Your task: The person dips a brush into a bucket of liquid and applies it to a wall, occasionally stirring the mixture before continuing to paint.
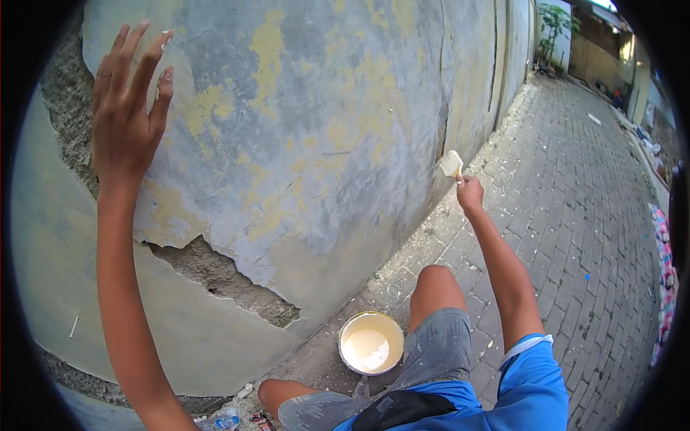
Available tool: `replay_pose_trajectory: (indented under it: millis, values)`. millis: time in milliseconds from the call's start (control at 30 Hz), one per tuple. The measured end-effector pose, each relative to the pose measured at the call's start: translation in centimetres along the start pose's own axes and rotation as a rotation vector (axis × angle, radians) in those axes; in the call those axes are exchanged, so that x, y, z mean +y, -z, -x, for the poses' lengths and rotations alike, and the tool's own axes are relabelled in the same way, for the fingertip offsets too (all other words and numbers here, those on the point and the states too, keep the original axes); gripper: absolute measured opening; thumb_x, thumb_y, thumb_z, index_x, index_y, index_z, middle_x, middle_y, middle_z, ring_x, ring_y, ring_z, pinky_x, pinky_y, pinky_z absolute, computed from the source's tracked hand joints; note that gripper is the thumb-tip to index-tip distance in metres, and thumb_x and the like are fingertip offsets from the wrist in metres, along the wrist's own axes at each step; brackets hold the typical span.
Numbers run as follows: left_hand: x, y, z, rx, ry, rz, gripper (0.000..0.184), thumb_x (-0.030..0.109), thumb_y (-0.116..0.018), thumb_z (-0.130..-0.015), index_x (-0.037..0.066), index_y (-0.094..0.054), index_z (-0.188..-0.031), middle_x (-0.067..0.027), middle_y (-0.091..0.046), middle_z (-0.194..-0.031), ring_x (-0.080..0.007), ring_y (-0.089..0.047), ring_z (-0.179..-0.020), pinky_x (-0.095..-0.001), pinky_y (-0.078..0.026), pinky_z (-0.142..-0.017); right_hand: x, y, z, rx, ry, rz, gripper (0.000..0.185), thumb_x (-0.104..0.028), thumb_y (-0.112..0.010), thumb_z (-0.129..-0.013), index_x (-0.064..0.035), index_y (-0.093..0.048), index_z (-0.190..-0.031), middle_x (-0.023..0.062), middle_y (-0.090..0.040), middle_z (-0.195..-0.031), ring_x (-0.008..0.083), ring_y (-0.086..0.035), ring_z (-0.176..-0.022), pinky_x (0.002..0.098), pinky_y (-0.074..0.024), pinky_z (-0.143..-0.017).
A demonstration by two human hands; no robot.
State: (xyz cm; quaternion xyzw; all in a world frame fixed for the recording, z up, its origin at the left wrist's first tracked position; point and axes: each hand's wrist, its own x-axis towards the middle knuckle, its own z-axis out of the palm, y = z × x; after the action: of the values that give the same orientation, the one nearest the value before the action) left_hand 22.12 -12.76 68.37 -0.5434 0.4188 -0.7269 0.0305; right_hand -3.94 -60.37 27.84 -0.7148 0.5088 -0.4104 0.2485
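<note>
Fingers spread, my left hand is raised against the upper left of the wall, with pale specks on its fingertips. Nothing is held in it. My right hand is closed around the handle of a paintbrush, whose pale, coated bristles point up and left near the wall. Between my knees stands a round bucket with cream-coloured paint inside. The wall is grey with patchy yellow paint, and a broken, rough patch shows low on it.
Brick paving runs along the wall's right side. A plastic bottle and rubble lie at the wall's base. Colourful cloth is at the far right edge. A green plant grows at the far end.
</note>
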Motion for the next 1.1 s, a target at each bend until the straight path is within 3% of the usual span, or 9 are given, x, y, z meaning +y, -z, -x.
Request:
replay_pose_trajectory:
  millis: [133,267,367,500,667,767,867,967,1100]
  values:
    - [-0.3,-0.3,-0.1,0.023,-0.02,0.026,0.037,0.034,-0.045,-0.104,0.034,-0.051,-0.14,0.0048,-0.045,-0.15,-0.0208,-0.037,-0.144,-0.0451,-0.034,-0.12,-5.6,2.5,0.7,0.15,0.201,-0.161,0.028,-0.024,-0.062,-0.097,-0.0045,-0.07,-0.116,0.0239,-0.071,-0.094,0.04,-0.069,-0.091,0.0441,-0.0514,-0.079]
    - [-0.1,-0.1,-0.1,0.011,-0.014,0.03,0.037,0.034,-0.047,-0.103,0.034,-0.051,-0.139,0.0048,-0.046,-0.149,-0.0204,-0.038,-0.143,-0.0443,-0.035,-0.12,-13.4,2.8,1.9,0.327,0.405,-0.274,0.034,-0.014,-0.058,-0.098,-0.012,-0.063,-0.132,0.0214,-0.068,-0.098,0.0365,-0.068,-0.089,0.0416,-0.0509,-0.077]
    - [0.0,0.0,0.1,-0.006,-0.022,0.033,0.036,0.033,-0.047,-0.103,0.034,-0.052,-0.139,0.0046,-0.046,-0.149,-0.0206,-0.038,-0.143,-0.0442,-0.035,-0.12,-17.6,3.9,3.3,0.327,0.541,-0.135,0.049,-0.008,-0.058,-0.097,-0.0198,-0.053,-0.143,0.0121,-0.062,-0.091,0.0293,-0.063,-0.079,0.0414,-0.0502,-0.074]
    - [0.1,0.1,0.0,-0.002,-0.018,0.038,0.036,0.032,-0.047,-0.103,0.034,-0.052,-0.139,0.0043,-0.046,-0.149,-0.0208,-0.038,-0.143,-0.0441,-0.035,-0.12,-18.4,2.0,4.4,0.232,0.716,-0.082,0.06,-0.002,-0.059,-0.091,-0.0235,-0.05,-0.146,0.0095,-0.055,-0.087,0.0298,-0.061,-0.072,0.044,-0.0493,-0.065]
    - [0.1,0.0,0.0,0.004,-0.013,0.021,0.037,0.033,-0.047,-0.103,0.033,-0.052,-0.139,0.0043,-0.046,-0.149,-0.0209,-0.038,-0.144,-0.0442,-0.035,-0.12,-9.2,-1.6,8.7,-0.007,0.674,-0.004,0.064,0.001,-0.056,-0.089,-0.0286,-0.049,-0.146,0.0089,-0.055,-0.086,0.0296,-0.063,-0.074,0.0431,-0.0511,-0.065]
    - [0.1,0.1,-0.1,-0.001,-0.023,0.024,0.036,0.032,-0.047,-0.103,0.033,-0.053,-0.138,0.0044,-0.046,-0.149,-0.021,-0.038,-0.144,-0.0444,-0.035,-0.12,-1.7,-2.1,10.6,-0.221,0.617,0.144,0.056,-0.005,-0.053,-0.092,-0.0287,-0.052,-0.143,0.0096,-0.058,-0.087,0.0314,-0.064,-0.076,0.0456,-0.051,-0.066]
    - [0.1,0.1,-0.2,-0.001,-0.022,0.03,0.036,0.032,-0.047,-0.103,0.033,-0.053,-0.138,0.0045,-0.046,-0.149,-0.0211,-0.038,-0.143,-0.0444,-0.035,-0.12,0.5,-1.0,10.1,-0.313,0.553,0.286,0.046,-0.011,-0.052,-0.094,-0.0269,-0.058,-0.136,0.0108,-0.061,-0.089,0.0329,-0.065,-0.079,0.047,-0.0511,-0.068]
    - [0.2,0.3,-0.3,-0.004,-0.014,0.041,0.036,0.031,-0.046,-0.103,0.033,-0.053,-0.138,0.0048,-0.046,-0.149,-0.021,-0.038,-0.143,-0.0442,-0.035,-0.12,-2.3,1.6,7.6,-0.386,0.565,0.422,0.033,-0.015,-0.053,-0.095,-0.023,-0.067,-0.125,0.0127,-0.063,-0.089,0.0331,-0.067,-0.083,0.0466,-0.0516,-0.069]
    - [0.5,0.3,-0.3,-0.003,-0.002,0.041,0.036,0.031,-0.046,-0.103,0.033,-0.053,-0.138,0.0046,-0.047,-0.149,-0.0212,-0.038,-0.143,-0.0445,-0.035,-0.12,-11.9,5.6,1.3,-0.279,0.811,0.548,0.032,-0.011,-0.055,-0.095,-0.0194,-0.068,-0.122,0.0119,-0.063,-0.088,0.0316,-0.067,-0.082,0.0443,-0.0516,-0.067]
